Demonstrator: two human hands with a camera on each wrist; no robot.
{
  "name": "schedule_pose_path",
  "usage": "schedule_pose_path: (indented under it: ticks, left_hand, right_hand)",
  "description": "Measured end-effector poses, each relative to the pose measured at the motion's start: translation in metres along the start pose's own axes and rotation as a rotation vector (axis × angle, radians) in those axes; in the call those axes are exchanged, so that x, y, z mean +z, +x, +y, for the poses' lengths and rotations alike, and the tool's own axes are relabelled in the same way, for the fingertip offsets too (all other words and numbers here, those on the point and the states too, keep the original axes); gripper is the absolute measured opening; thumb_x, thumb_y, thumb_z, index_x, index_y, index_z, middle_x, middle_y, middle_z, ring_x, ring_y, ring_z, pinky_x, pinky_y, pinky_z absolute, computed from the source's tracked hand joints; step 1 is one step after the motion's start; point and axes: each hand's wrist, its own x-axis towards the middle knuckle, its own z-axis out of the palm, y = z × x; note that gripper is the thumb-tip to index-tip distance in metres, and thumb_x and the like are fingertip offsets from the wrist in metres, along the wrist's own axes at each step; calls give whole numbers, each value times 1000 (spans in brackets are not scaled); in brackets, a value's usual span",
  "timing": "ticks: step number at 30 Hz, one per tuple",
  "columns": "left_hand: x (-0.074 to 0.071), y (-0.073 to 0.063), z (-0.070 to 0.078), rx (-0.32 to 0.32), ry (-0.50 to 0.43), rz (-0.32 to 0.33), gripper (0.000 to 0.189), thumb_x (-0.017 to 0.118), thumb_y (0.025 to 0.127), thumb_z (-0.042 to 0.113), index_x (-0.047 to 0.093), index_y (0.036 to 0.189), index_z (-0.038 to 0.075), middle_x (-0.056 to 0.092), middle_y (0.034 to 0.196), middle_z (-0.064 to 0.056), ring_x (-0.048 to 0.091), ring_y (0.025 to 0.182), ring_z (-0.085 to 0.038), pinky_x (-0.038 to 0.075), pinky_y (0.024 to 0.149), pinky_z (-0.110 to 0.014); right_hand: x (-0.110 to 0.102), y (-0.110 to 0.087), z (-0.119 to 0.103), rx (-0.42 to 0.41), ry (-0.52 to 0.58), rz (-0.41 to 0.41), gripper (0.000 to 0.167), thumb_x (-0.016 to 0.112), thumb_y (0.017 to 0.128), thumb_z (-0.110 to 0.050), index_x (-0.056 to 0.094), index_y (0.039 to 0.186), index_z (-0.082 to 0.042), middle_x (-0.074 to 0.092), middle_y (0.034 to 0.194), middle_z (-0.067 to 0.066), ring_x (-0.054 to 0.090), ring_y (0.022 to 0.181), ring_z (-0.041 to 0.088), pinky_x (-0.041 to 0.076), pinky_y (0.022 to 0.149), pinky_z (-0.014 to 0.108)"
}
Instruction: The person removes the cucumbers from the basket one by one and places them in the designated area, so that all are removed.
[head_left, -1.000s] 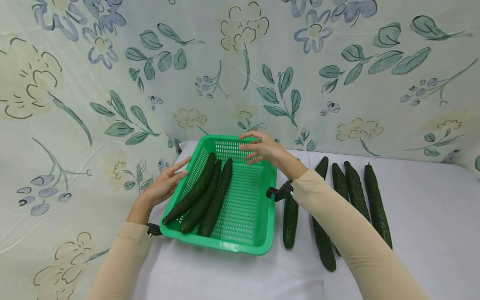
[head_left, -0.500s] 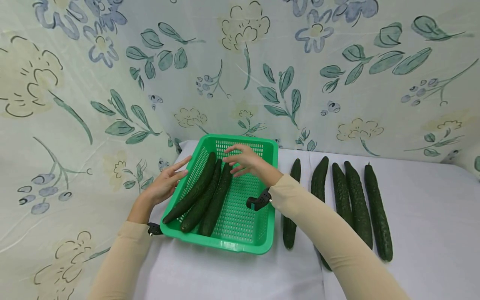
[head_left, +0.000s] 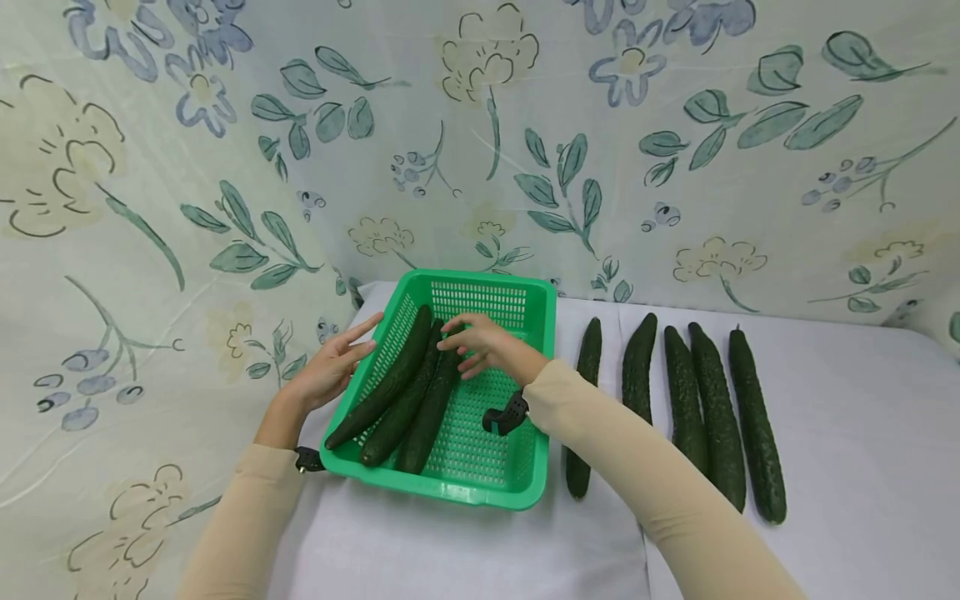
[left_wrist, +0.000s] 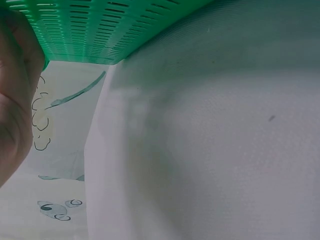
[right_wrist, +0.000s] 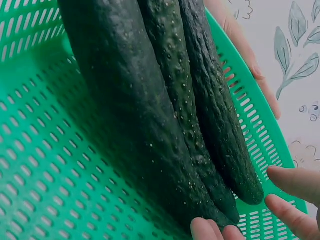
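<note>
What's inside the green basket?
Three cucumbers, left side, plus the right hand, partly covering the far end of the rightmost one in the head view. Basket floor beneath them is hidden.

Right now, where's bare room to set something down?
Free: basket floor right of its three cucumbers, partly under the right hand; table on the basket's near side; table right of the outermost cucumber. Crowded: basket's left half, the cucumber row.

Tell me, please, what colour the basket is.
The basket is bright green, shown best in the head view.
</note>
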Motion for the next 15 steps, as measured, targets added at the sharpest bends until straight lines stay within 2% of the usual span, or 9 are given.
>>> schedule_pose_path:
  ticks: [1,4,6,8,11,14,15]
  left_hand:
    - [0,0,0,3,0,6,54,43,109,19,26,160,24,66,91,4,31,39,-6,32,40,-23]
    - [0,0,0,8,-2,6,54,44,109,19,26,160,24,68,96,4,31,40,-7,30,40,-25]
    - [0,1,-1,7,-6,-5,54,43,109,19,25,160,23,65,81,3,31,40,-6,30,39,-26]
    - [-1,2,-1,6,-7,-9,54,42,110,19,24,161,23,61,72,2,32,39,-6,30,39,-26]
    - [-1,2,-1,-2,-3,0,54,43,109,19,25,160,24,61,74,-1,32,38,-5,31,39,-23]
    - [0,1,-1,-7,13,14,54,44,109,21,27,160,26,65,110,-5,32,38,-6,33,40,-21]
    - [1,1,-1,-12,17,18,54,45,109,21,27,160,26,64,107,-5,32,38,-6,33,40,-21]
  right_hand:
    - [1,0,0,7,0,0,47,70,95,-13,55,140,-9,46,131,29,63,97,45,53,85,55]
    - [3,0,0,24,1,2,46,70,95,-11,56,138,-9,45,132,30,61,99,46,53,85,56]
    - [5,1,1,31,-5,3,45,71,94,-11,57,137,-9,44,134,31,60,102,47,53,85,56]
    - [7,2,3,38,-14,7,44,71,94,-10,58,135,-9,42,138,32,59,105,49,53,85,56]
    - [8,5,6,48,-22,9,44,72,93,-9,59,135,-9,37,144,33,57,109,51,54,84,55]
    - [9,6,9,58,-26,10,43,72,93,-7,59,134,-8,36,145,34,57,110,52,55,82,54]
    - [10,6,10,61,-26,7,44,72,93,-7,58,134,-8,36,145,34,57,111,52,55,82,54]
